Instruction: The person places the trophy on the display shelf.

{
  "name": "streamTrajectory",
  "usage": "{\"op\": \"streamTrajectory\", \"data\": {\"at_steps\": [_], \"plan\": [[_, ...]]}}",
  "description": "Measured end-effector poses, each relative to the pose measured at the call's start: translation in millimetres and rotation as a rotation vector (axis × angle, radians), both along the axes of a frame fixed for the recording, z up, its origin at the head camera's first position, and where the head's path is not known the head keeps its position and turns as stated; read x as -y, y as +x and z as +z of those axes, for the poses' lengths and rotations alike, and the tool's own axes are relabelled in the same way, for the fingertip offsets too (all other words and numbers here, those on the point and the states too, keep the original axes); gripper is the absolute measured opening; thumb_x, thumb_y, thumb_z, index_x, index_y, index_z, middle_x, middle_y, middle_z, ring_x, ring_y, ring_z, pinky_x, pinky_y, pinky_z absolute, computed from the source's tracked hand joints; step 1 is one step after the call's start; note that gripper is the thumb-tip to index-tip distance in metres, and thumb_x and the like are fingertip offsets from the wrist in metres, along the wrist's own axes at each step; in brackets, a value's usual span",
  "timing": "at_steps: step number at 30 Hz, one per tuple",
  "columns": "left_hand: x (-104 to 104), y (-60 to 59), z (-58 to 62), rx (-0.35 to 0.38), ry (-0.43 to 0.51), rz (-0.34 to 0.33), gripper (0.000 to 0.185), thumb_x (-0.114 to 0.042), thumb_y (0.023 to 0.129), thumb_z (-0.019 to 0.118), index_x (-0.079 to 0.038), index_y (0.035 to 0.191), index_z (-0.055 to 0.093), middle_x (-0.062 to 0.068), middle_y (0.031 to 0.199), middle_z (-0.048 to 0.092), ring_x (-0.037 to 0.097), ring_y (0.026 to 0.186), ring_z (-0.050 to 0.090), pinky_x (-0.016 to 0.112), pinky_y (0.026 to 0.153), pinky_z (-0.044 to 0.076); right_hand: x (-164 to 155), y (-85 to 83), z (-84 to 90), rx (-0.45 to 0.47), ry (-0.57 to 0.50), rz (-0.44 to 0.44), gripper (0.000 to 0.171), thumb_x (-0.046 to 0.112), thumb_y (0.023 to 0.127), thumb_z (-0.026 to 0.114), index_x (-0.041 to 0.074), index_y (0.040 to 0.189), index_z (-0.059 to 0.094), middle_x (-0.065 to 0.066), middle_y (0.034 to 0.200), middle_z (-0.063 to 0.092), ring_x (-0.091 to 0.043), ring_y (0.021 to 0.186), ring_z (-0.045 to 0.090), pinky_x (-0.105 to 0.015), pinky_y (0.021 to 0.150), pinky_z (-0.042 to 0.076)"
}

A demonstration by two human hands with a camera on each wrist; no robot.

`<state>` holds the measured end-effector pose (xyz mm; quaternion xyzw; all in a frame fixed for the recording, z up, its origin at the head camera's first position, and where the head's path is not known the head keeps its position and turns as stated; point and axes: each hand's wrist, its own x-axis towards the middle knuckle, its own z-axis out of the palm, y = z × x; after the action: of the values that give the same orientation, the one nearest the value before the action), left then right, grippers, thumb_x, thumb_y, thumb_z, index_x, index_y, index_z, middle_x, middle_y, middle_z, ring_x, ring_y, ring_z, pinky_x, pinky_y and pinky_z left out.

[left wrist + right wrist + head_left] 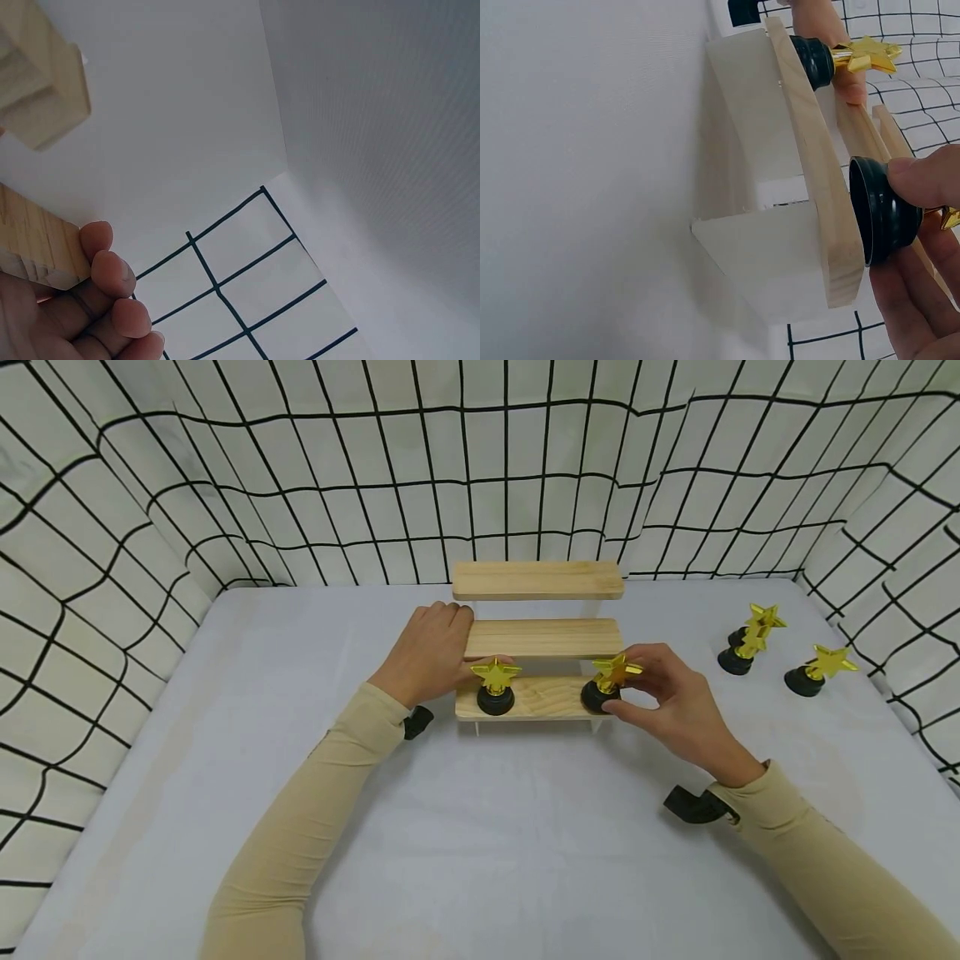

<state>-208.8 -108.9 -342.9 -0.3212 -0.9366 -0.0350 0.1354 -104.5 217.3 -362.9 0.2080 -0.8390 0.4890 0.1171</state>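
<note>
Right hand (675, 702): pinches star trophy (609, 681) by its black base, on the wooden stepped shelf (540, 639), lowest step, 3 o'clock end.
Left hand (431, 652): fingers curled round middle step's 9 o'clock end.
Second trophy (495, 685): lowest step, 9 o'clock side.
Worktop (525, 827): three spare trophies (750, 639) at 2 o'clock.

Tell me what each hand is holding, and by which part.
The right hand pinches a star trophy by its black base on the lowest step. The left hand grips the wooden stand at the middle step's left end.
</note>
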Motion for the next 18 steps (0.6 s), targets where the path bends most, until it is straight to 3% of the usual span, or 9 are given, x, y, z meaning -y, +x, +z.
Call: {"op": "streamTrajectory", "data": {"at_steps": [5,13,18], "plan": [[-0.2,0.5,0.2,0.009,-0.004,0.003,0.070,-0.062,0.094,0.066,0.002,0.118,0.057,0.017,0.109,0.067,0.032,0.097,0.059,0.046,0.091,0.048,4.7,-2.0,-3.3,-0.008,-0.006,0.023,0.062,-0.014,0.076,0.083,0.000,0.129,0.054,0.010,0.116,0.063,0.006,0.106,0.066,-0.012,0.097,0.053],[0.2,1.1,0.8,0.019,-0.005,0.004,0.069,-0.061,0.094,0.066,0.002,0.119,0.056,0.017,0.109,0.067,0.032,0.098,0.059,0.046,0.091,0.048,11.9,-4.9,-5.6,0.004,0.023,0.026,0.062,-0.010,0.077,0.085,0.001,0.129,0.054,-0.013,0.119,0.066,0.010,0.108,0.063,-0.009,0.097,0.051],[0.2,1.2,0.8,0.011,0.001,0.000,0.069,-0.061,0.094,0.067,0.003,0.118,0.056,0.017,0.108,0.067,0.032,0.097,0.059,0.046,0.091,0.048,14.5,-6.4,-6.4,0.007,0.026,0.023,0.063,-0.009,0.077,0.085,0.001,0.130,0.053,-0.014,0.121,0.067,0.010,0.108,0.063,-0.011,0.096,0.052]]}}
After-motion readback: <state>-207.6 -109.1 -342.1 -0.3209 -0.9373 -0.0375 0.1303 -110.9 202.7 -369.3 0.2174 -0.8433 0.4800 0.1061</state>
